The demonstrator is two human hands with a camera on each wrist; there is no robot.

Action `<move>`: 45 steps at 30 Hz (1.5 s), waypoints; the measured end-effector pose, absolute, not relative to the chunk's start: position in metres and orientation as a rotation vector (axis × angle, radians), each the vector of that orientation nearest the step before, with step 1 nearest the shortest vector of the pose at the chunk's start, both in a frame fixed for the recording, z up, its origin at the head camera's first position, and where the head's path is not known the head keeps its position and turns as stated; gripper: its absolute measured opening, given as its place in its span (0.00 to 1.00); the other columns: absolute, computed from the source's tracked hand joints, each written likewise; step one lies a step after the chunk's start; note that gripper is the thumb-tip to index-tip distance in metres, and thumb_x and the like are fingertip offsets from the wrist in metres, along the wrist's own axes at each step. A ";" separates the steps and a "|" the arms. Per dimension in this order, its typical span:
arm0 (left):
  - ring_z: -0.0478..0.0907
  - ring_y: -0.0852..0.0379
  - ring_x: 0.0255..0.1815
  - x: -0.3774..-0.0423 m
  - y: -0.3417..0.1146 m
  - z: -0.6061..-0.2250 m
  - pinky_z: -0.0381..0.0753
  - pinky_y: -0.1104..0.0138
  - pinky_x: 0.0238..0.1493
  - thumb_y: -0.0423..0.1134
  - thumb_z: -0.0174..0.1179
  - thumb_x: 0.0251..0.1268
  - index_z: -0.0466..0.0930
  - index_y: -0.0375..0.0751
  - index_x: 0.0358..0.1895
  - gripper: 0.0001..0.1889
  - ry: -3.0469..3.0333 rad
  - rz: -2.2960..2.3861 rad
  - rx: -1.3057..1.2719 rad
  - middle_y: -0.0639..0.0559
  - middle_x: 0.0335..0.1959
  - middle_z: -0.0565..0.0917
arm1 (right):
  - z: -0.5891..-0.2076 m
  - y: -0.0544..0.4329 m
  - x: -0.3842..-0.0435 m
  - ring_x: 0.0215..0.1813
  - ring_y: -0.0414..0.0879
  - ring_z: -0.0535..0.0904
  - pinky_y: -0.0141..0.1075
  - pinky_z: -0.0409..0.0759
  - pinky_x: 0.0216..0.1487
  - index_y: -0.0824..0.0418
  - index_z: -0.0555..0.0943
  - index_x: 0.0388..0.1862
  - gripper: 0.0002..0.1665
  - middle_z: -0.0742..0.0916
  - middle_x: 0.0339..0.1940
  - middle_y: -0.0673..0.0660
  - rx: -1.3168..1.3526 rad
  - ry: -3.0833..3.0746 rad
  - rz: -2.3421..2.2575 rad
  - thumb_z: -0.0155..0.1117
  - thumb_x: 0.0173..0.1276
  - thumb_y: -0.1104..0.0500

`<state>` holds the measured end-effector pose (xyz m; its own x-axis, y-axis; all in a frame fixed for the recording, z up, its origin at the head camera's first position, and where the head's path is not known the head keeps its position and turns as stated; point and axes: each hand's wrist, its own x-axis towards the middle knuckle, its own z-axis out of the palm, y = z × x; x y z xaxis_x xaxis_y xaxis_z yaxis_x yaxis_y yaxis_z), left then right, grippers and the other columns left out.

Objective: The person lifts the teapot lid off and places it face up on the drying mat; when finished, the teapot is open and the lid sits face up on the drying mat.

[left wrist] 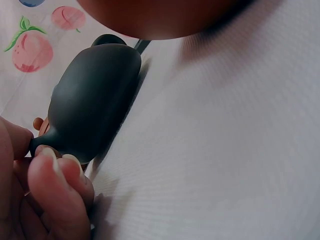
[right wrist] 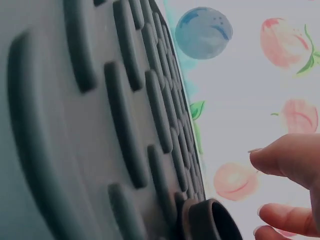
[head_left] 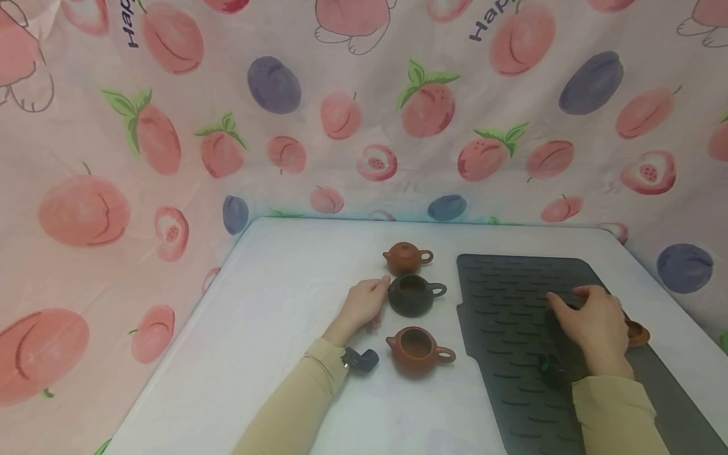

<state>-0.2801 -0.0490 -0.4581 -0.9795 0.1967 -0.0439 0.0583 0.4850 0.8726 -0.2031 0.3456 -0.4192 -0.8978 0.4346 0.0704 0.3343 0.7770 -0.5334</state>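
Note:
My left hand (head_left: 364, 302) is at the spout of a black lidless teapot (head_left: 411, 307). In the left wrist view, the thumb and fingers pinch the spout of this teapot (left wrist: 95, 95). Nearer to me stands a reddish-brown lidless teapot (head_left: 415, 361); behind the black one is a smaller brown lidded teapot (head_left: 404, 258). Over a dark ridged mat (head_left: 500, 341), my right hand (head_left: 600, 322) has its thumb and fingers apart with nothing between them. Beside it lies a small brown round piece (head_left: 639, 333), partly hidden by the hand; its kind is unclear.
The white table (head_left: 273, 303) carries the teapots in a column left of the mat. A fruit-printed cloth (head_left: 352, 139) hangs behind the table and along its left side. In the right wrist view, a small dark hollow piece (right wrist: 202, 220) sits on the mat's ridges.

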 end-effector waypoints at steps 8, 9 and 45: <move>0.72 0.57 0.06 -0.281 -0.050 -0.459 0.68 0.67 0.12 0.60 0.42 0.83 0.72 0.42 0.24 0.30 2.598 1.505 0.225 0.50 0.07 0.74 | -0.418 0.334 -0.205 0.63 0.78 0.66 0.71 0.67 0.57 0.77 0.66 0.67 0.43 0.71 0.63 0.81 -0.514 -2.755 0.737 0.60 0.75 0.40; 0.72 0.57 0.06 -0.281 -0.050 -0.460 0.68 0.67 0.12 0.60 0.42 0.82 0.72 0.43 0.24 0.30 2.600 1.499 0.225 0.50 0.07 0.73 | -0.418 0.333 -0.205 0.64 0.77 0.66 0.71 0.67 0.58 0.77 0.66 0.67 0.43 0.71 0.63 0.81 -0.504 -2.754 0.736 0.60 0.75 0.40; 0.75 0.54 0.07 -0.286 -0.051 -0.459 0.73 0.65 0.11 0.64 0.41 0.81 0.75 0.40 0.29 0.32 2.545 1.547 0.179 0.47 0.08 0.74 | -0.417 0.305 -0.206 0.62 0.75 0.69 0.70 0.67 0.58 0.75 0.70 0.64 0.41 0.75 0.62 0.78 -0.228 -2.726 0.812 0.60 0.76 0.39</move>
<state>-0.2861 -0.0510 -0.4594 -0.9805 0.1830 -0.0721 0.0203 0.4585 0.8885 -0.2062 0.3049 -0.4172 -0.9464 0.2304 0.2264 0.0689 0.8288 -0.5553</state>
